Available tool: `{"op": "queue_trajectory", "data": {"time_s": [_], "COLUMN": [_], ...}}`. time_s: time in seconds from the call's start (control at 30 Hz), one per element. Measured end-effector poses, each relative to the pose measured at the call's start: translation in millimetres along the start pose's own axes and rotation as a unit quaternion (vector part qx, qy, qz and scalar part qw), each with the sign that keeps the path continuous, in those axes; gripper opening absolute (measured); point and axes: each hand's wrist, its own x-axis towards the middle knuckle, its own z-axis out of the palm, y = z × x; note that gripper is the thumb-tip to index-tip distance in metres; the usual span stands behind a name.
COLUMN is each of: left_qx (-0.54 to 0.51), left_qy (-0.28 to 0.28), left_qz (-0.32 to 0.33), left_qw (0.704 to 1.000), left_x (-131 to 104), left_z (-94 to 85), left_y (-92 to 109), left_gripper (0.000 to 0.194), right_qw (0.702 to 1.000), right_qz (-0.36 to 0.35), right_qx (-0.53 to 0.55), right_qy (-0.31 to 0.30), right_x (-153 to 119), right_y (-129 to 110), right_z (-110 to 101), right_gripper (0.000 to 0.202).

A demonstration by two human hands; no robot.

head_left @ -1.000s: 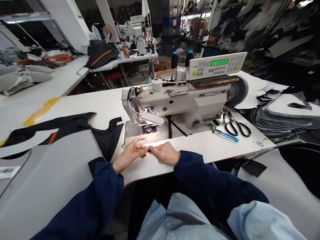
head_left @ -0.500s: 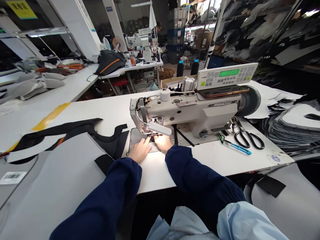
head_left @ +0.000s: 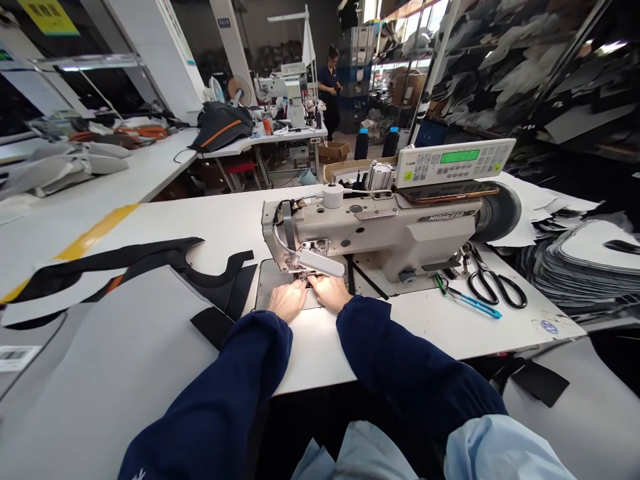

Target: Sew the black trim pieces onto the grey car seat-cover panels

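My left hand (head_left: 289, 300) rests on the metal plate of the sewing machine (head_left: 385, 223), its fingers drawn together just in front of the needle area. Close beside it, my right hand (head_left: 330, 292) has its fingers closed, with the fingertips under the machine's white lamp (head_left: 321, 263). A small dark piece seems to lie between the two sets of fingertips; it is too hidden to name. Behind my right hand a narrow black strip (head_left: 369, 279) lies across the machine bed.
Grey and black cut panels (head_left: 135, 353) cover the left of the table. Black-handled scissors (head_left: 496, 283) and a blue pen-like tool (head_left: 473, 301) lie at the right, near stacked pieces (head_left: 590, 257). A person (head_left: 330, 87) stands in the background.
My left hand's fingers have gone from stretched out to more bent and gathered. Both hands stay by the needle. The person in the background now shows more fully; the view has shifted slightly.
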Motion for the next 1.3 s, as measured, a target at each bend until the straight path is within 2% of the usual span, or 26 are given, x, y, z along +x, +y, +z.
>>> {"op": "queue_trajectory", "data": {"time_s": [0.23, 0.47, 0.63, 0.73, 0.9, 1.03, 1.07, 1.17, 1.3], "left_qx": [-0.012, -0.034, -0.054, -0.079, -0.136, -0.174, -0.179, -0.182, -0.181], "left_qy": [0.0, 0.002, 0.002, -0.007, -0.046, -0.073, -0.075, -0.054, 0.012], "left_qz": [0.002, -0.022, -0.028, -0.053, -0.093, -0.072, -0.064, -0.056, -0.079], "left_qw": [1.0, 0.999, 0.998, 0.995, 0.985, 0.979, 0.979, 0.98, 0.98], "left_x": [4.8, -2.1, 2.7, 6.7, 10.2, 15.1, 15.9, 14.5, 8.5], "left_z": [-2.7, -4.7, -4.1, -5.2, -9.9, -10.3, -9.5, -5.9, 1.5], "left_y": [-2.9, -14.0, -0.9, 7.5, 0.3, -14.2, -16.7, -20.3, -22.5], "left_gripper": [0.042, 0.043, 0.042, 0.044, 0.059, 0.045, 0.046, 0.056, 0.038], "right_qw": [0.999, 0.995, 0.996, 0.996, 0.996, 0.996, 0.996, 0.996, 0.995], "right_qz": [-0.032, -0.06, -0.044, -0.032, -0.024, -0.021, -0.02, -0.015, -0.01], "right_qx": [-0.033, -0.07, -0.074, -0.072, -0.062, -0.045, -0.04, -0.021, 0.001], "right_qy": [-0.01, -0.026, -0.026, -0.032, -0.059, -0.076, -0.079, -0.088, -0.097], "right_x": [11.4, 2.2, -0.8, -4.5, -16.8, -26.7, -28.5, -31.1, -25.1], "right_y": [-7.8, 2.6, 15.1, 17.9, -6.5, -39.0, -45.6, -58.6, -61.8], "right_z": [-3.5, -1.8, -4.9, -9.3, -11.2, -9.6, -9.2, -7.4, -4.6], "right_gripper": [0.034, 0.033, 0.027, 0.028, 0.033, 0.043, 0.043, 0.042, 0.034]}}
